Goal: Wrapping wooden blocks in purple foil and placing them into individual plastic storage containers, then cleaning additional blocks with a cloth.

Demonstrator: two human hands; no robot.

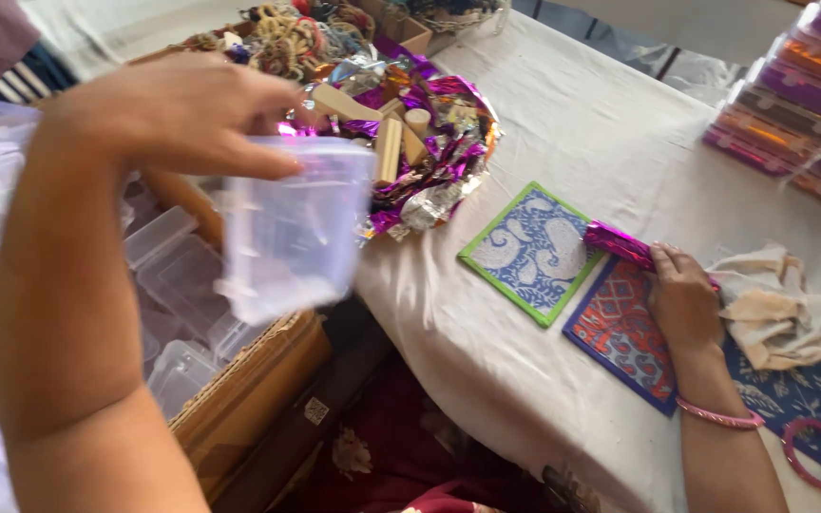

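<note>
My left hand [182, 114] is raised at the upper left and grips a clear plastic box [292, 223] by its top rim, above a cardboard carton [258, 389] that holds several more clear boxes. My right hand [681, 294] rests on the white tablecloth [563, 123], closed on a roll wrapped in shiny purple foil [620, 244]. The roll lies across a red and blue patterned card [620, 332], beside a blue paisley card with a green border [529, 252].
A heap of purple and silver foil with several wooden sticks [420, 142] lies at the back. Stacked purple and orange flat boxes [795, 104] stand at the far right. A crumpled beige cloth [776, 304] and a pink bangle [819, 454] lie on a dark blue card.
</note>
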